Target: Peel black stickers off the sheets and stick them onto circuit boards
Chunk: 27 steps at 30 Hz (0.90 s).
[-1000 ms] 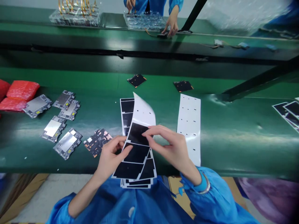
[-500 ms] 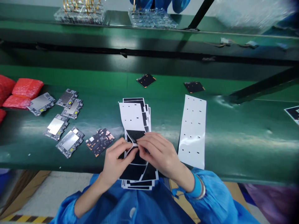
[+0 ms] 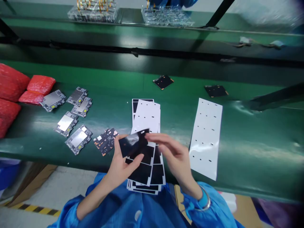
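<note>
A glossy black adhesive sheet [image 3: 134,144] with a small cut-out at its upper corner is raised above the stack, tilted. My left hand [image 3: 121,164] holds it by the left edge, its thumb reaching along the lower edge. At the sheet's right corner are the fingertips of my right hand [image 3: 174,155], the fingers stretched out and the thumb apart from them. Beneath both hands lies a stack of white backing sheets [image 3: 147,114] carrying black rectangular stickers. The top sheet's far half is bare white with small dark holes.
Left of the stack is a copper-and-black circuit board [image 3: 105,141], with several silver-shielded boards [image 3: 78,139] beyond. Red bubble-wrapped packs [image 3: 40,87] sit far left. A white perforated sheet [image 3: 206,136] lies right. Two black-covered boards [image 3: 163,82] rest at the back, under a shelf [image 3: 133,23].
The black sheet, earlier bent between both hands' fingers, is now flatter and raised in my left hand. My right hand has opened and shifted right. The view has swung slightly left.
</note>
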{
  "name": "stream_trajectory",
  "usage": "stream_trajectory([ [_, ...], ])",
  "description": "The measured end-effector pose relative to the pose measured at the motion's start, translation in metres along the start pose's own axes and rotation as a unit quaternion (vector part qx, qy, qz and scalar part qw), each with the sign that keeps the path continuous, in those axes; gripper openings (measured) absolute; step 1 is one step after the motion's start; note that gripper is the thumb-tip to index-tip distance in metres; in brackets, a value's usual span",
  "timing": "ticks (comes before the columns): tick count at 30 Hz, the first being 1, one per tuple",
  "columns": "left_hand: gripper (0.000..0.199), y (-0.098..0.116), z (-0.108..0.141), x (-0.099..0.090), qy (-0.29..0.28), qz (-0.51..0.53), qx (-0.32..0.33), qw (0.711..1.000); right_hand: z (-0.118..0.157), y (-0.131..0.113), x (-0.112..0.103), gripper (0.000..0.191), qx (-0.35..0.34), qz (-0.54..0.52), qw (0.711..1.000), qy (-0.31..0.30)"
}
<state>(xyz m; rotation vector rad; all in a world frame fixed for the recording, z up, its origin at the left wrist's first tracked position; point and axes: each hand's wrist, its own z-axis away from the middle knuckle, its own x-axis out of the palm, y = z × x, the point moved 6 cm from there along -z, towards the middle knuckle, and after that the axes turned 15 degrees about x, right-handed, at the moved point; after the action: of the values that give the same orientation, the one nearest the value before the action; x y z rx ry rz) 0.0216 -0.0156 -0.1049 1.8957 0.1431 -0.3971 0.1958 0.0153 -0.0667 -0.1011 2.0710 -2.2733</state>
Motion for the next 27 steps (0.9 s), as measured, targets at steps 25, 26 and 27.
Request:
stream_trajectory([
  [25,0.085,0.037,-0.001,-0.088,0.053,-0.221,0.189,0.955,-0.006,-0.034,-0.018,0.015,-0.007,0.005,1.0,0.016],
  [26,0.087,0.045,-0.007,-0.082,0.049,-0.181,0.21,0.96,-0.004,-0.04,-0.015,0.013,-0.016,0.009,1.0,0.01],
  [27,0.088,0.052,-0.012,-0.077,0.044,-0.148,0.222,0.963,-0.002,-0.046,-0.011,0.01,-0.029,0.018,0.999,0.006],
])
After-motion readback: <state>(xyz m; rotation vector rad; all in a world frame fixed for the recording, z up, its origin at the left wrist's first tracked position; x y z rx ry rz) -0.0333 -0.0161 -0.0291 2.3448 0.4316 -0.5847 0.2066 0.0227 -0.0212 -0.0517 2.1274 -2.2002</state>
